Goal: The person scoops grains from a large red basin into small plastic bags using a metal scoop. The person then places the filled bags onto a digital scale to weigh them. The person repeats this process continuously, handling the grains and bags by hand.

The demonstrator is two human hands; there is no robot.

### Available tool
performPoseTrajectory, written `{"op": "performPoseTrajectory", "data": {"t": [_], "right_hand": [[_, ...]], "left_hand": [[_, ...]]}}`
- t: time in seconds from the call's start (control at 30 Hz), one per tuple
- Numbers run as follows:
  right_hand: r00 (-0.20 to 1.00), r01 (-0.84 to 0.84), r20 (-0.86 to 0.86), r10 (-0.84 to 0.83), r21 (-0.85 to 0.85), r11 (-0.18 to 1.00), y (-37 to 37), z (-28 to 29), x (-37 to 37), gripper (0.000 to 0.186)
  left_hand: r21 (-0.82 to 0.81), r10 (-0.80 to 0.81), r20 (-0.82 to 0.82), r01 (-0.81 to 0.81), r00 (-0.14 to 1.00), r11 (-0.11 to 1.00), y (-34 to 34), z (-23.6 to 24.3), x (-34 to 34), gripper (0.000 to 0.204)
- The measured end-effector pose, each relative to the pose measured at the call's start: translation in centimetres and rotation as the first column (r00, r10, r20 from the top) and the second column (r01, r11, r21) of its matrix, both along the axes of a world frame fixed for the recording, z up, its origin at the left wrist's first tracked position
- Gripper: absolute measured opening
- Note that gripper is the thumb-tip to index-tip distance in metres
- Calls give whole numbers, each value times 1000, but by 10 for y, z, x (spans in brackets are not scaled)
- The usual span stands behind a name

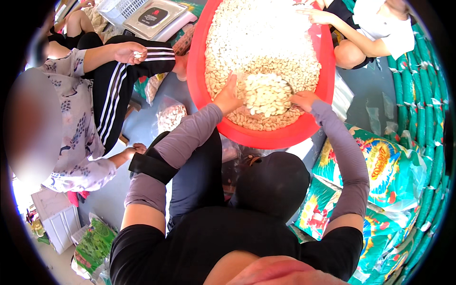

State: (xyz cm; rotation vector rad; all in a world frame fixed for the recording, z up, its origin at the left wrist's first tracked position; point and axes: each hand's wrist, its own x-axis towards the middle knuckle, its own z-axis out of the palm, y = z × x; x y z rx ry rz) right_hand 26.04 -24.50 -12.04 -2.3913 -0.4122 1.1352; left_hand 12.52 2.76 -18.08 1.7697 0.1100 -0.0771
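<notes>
A red tub (194, 71) full of pale, flat beans (266, 38) stands in front of me. Low in it, a heap of larger-looking pale beans (267, 97) fills a round bowl (292, 90), of which only a bit of dark rim shows. My right hand (304, 100) pinches the bowl's right edge, its fingers closed. On the other side my left hand (228, 97) is up against the heap, thumb and fingers about what looks like the edge of a clear plastic bag (242, 83); its fingertips are partly hidden.
At left a seated person's hand (130, 52) holds a few beans. Another person's hand (316, 15) reaches over the tub's far right. A scale (154, 18) stands far left; a bag of pinkish beans (171, 115) lies nearby. Green printed sacks (380, 161) are stacked at right.
</notes>
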Motion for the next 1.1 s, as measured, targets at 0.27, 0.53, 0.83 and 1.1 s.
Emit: {"op": "performPoseTrajectory", "data": {"t": [0.27,0.53,0.83,1.1], "right_hand": [[679,-240,598,425,-365,899,100,29,-70,31],[704,209,709,48,-271,939,32,52,-52,28],[834,272,301,-463,506,818,68,-128,-11,87],[771,386,253,-584,544,745,76,-95,-41,76]], "left_hand": [[-169,110,1,-108,994,980,-7,-9,3,89],[-131,214,-7,-213,977,968,1,-16,1,82],[-78,205,134,-196,970,978,6,-39,2,78],[-751,308,-52,-240,950,615,6,41,-14,74]]}}
